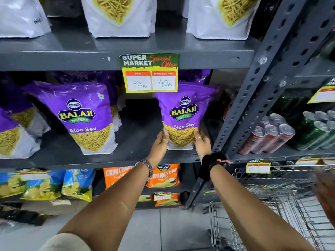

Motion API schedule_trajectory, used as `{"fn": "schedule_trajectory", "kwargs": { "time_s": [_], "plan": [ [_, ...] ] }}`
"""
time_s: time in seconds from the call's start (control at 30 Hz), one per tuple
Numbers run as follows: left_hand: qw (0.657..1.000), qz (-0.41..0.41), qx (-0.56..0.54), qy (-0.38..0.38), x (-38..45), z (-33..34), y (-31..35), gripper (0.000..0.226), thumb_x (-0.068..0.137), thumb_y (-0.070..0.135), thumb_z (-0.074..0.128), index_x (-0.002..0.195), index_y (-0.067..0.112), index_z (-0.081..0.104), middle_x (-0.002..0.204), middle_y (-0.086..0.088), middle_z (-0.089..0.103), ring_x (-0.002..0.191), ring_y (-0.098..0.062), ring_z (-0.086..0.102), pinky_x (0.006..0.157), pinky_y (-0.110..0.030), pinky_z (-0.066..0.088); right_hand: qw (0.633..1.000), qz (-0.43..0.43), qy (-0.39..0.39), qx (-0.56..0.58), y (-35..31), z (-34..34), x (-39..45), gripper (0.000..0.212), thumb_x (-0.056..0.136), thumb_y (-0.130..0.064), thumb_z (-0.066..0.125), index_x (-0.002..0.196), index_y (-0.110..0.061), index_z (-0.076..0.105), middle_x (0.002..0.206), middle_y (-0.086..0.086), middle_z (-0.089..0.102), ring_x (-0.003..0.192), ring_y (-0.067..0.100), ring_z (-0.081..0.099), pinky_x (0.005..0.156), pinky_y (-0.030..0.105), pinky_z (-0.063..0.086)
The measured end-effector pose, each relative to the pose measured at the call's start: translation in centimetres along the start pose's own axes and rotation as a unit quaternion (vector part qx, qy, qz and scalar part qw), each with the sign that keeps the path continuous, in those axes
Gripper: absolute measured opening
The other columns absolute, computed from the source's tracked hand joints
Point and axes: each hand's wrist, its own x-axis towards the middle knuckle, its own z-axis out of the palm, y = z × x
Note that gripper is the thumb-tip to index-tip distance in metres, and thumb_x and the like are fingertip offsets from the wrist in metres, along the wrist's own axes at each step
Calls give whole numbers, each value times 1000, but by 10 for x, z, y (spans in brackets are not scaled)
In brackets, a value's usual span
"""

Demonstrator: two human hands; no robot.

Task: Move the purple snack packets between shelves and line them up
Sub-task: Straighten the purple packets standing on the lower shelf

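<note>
A purple Balaji Aloo Sev packet (184,113) stands upright at the right end of the middle grey shelf (59,153). My left hand (159,144) grips its lower left edge and my right hand (202,142) grips its lower right edge. Another purple packet (81,115) stands upright further left on the same shelf, with a gap between the two. More purple packets (12,127) lean at the far left, and others sit in the dark behind the front row.
White packets (119,15) stand on the shelf above. A yellow price tag (150,73) hangs from that shelf's edge. Orange packets (163,176) and blue packets (78,183) fill lower shelves. Drink cans (272,134) sit right of the upright post (253,87). A wire trolley (272,205) stands lower right.
</note>
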Motion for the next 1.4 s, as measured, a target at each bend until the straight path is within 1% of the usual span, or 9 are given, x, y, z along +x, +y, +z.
{"fn": "schedule_trajectory", "kwargs": {
  "time_s": [0.3,0.47,0.6,0.7,0.77,0.87,1.0,1.17,1.4],
  "plan": [
    [993,-98,-41,59,-43,36,-113,47,94,35,44,137,16,41,146,-9,45,133,-21,43,115,-45,32,984,98,147,-23,103,-69,-40,10,79,-13,44,84,-15,53,89,2,60,92,25,54,97,54,45],
    [980,-134,-31,144,-47,75,-156,30,94,18,46,122,10,52,117,-8,56,121,-32,52,110,-50,37,981,162,102,-40,132,-133,-25,27,73,-23,45,94,-17,60,96,11,64,91,33,60,89,47,52],
    [963,-148,6,226,-49,132,-176,22,84,6,43,98,4,60,89,-9,57,75,-16,58,79,-35,52,979,194,13,-61,121,-188,-1,28,87,5,33,79,-12,55,80,12,57,59,12,51,47,11,43],
    [956,-159,12,245,-45,181,-179,18,78,7,40,73,0,55,55,0,48,38,-1,45,46,-21,38,978,196,-46,-47,133,-227,16,30,91,4,32,109,1,55,113,34,58,68,17,58,65,23,53],
    [958,-165,-5,237,-40,204,-173,23,74,20,39,71,2,53,56,-7,52,55,-16,54,57,-31,40,973,221,-56,-42,140,-237,24,30,92,-1,36,116,2,54,116,24,61,92,28,58,95,45,46],
    [960,-190,-14,204,-27,239,-164,35,94,24,37,94,-2,61,81,-15,59,88,-24,53,71,-37,42,969,237,-59,-45,154,-248,38,15,91,-21,48,94,-13,60,87,9,59,88,24,58,99,49,41],
    [963,-244,-44,105,-19,283,-178,49,89,55,32,112,23,62,119,1,61,112,-18,56,105,-42,43,961,266,-50,-56,214,-271,53,49,84,-46,43,98,-4,64,114,24,65,114,37,58,104,54,41],
    [968,-235,-80,37,1,317,-207,42,86,59,35,100,34,65,125,-5,64,117,-23,59,106,-47,43,957,287,-23,-41,236,-295,72,51,71,-68,38,70,-24,63,100,16,68,101,33,63,97,53,47],
    [965,-252,-79,5,-11,335,-211,52,84,62,33,119,32,58,129,1,62,120,-17,56,109,-42,40,952,303,-14,-22,232,-313,63,62,85,-56,38,92,0,61,113,29,64,106,41,60,97,56,46]
  ]
}}
